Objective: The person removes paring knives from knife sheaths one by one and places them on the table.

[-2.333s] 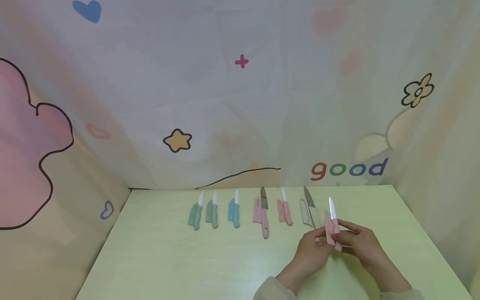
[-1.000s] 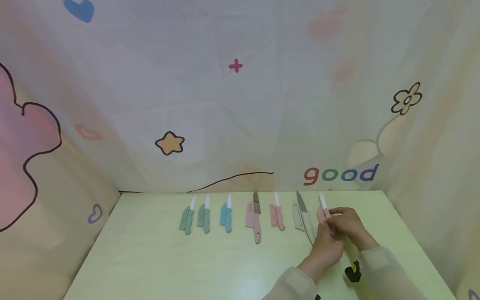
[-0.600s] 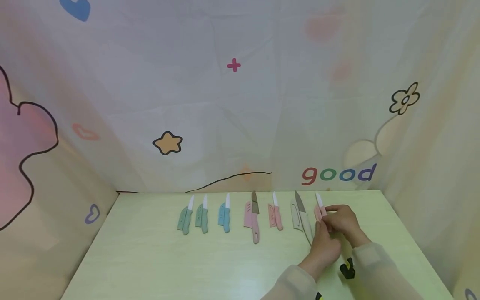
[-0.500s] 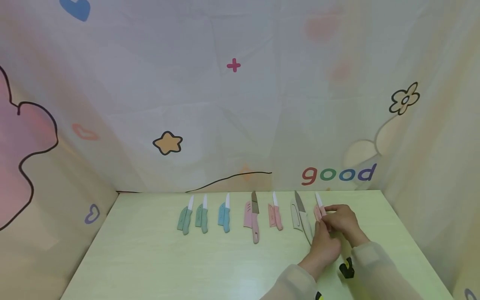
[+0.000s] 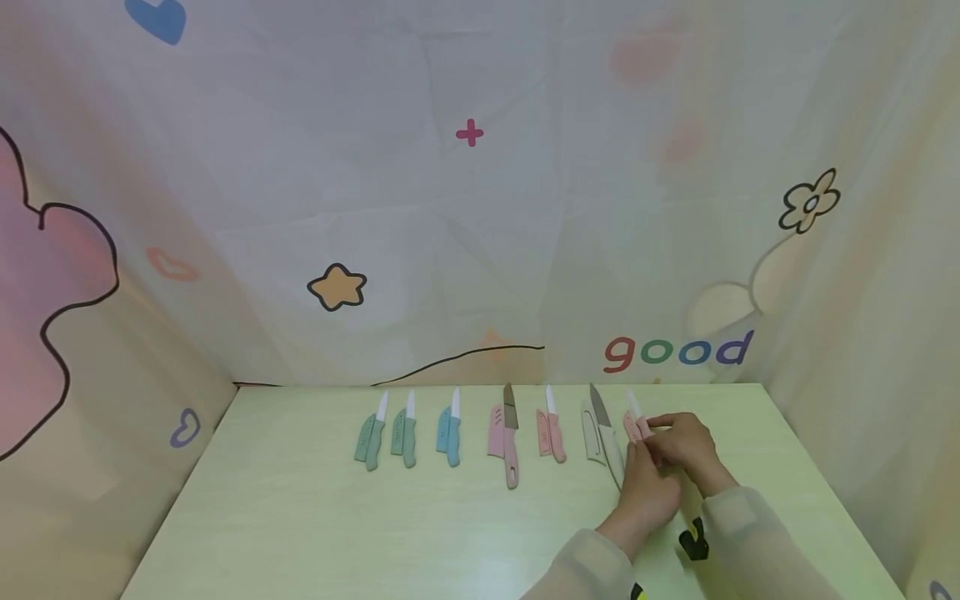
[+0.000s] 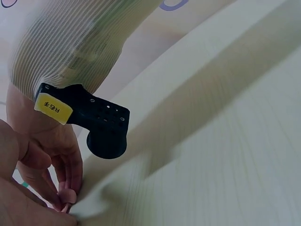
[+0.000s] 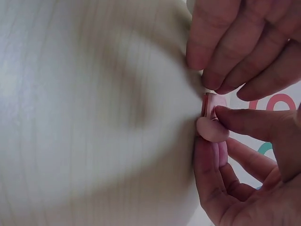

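Observation:
A pink paring knife [image 5: 643, 428] with a white blade lies at the right end of the row. Its pink sheath [image 5: 632, 427] is alongside, on the left. My right hand [image 5: 686, 442] pinches the knife's handle, thumb and fingers around it in the right wrist view. Near the sheath's lower end, my left hand [image 5: 647, 493] holds on with its fingertips, partly hidden in the head view. Just to the left is a white-handled knife [image 5: 612, 450] with a grey blade and a white sheath [image 5: 592, 432]; my left hand comes close to that handle's end.
Further left lie a small pink knife [image 5: 556, 435], a larger pink knife [image 5: 511, 454], a blue knife [image 5: 453, 442] and two green knives, each beside its sheath. A patterned curtain [image 5: 420, 208] rises behind the table [image 5: 322, 525]. Black wrist cameras sit on both arms.
Both hands have brought the pink paring knife and sheath forward and left, from above the table into the row. Over the last half second they shift slightly left.

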A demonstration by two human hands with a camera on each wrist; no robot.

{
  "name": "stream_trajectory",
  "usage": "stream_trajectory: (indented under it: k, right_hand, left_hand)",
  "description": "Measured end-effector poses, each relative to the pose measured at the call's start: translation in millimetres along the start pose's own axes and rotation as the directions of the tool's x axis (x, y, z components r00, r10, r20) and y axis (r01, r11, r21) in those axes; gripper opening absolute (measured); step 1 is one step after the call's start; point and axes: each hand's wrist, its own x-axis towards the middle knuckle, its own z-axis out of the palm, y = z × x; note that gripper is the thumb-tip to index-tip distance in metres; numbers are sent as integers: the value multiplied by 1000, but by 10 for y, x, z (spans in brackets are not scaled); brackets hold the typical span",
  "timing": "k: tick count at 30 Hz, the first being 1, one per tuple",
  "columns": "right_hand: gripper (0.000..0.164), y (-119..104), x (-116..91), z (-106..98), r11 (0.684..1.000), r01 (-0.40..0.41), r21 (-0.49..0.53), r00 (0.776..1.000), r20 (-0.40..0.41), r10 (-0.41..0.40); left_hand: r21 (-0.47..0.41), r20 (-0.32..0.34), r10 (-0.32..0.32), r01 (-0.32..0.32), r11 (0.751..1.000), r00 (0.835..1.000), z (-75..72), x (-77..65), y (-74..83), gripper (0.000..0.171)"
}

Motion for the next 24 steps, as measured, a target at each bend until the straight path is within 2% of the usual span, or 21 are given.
stream_trajectory:
  k: [6,14,24]
  right_hand:
    - [52,32,-2,16,1000,8,-9,1000,-6,-8]
    - [47,48,-21,26,999,48,-22,998,-30,-49]
    - [46,56,-66,7,999,31,-8,999,-37,-31]
  left_hand:
    - [13,-22,11,-11,1000,1000,-5,33,-5,74]
    - [11,-18,-8,8,1000,1000,-38,62,9,76]
    - [12,-15,-16,16,1000,1000,-7,79,-8,74]
